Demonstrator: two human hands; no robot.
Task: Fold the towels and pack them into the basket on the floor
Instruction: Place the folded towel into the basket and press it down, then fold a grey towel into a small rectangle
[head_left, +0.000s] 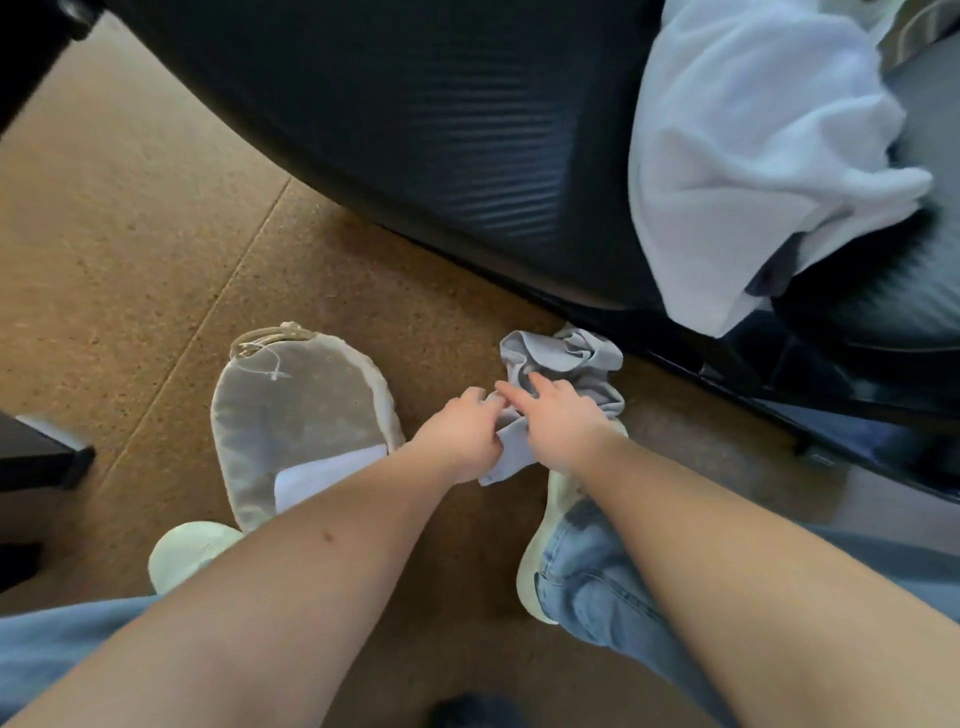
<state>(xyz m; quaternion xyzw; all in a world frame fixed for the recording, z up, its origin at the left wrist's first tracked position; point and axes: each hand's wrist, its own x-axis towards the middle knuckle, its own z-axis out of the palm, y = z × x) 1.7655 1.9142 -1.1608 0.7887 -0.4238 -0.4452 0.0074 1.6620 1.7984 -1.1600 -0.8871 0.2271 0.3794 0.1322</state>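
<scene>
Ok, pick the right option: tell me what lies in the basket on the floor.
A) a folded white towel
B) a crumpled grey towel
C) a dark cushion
A: a flat white towel shows inside the basket, while the crumpled grey towel lies outside it on the floor.

Forearms: left forearm (291, 566) and right forearm (727, 530) bare.
Trousers: light blue denim jeans (587, 582), creased, stitched seam near hem.
Footwear: pale off-white sneakers, left shoe (192, 545), right shoe (558, 499); thick rounded soles.

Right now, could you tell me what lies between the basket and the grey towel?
Head view: bare floor and the left hand, gripping the grey towel.
</scene>
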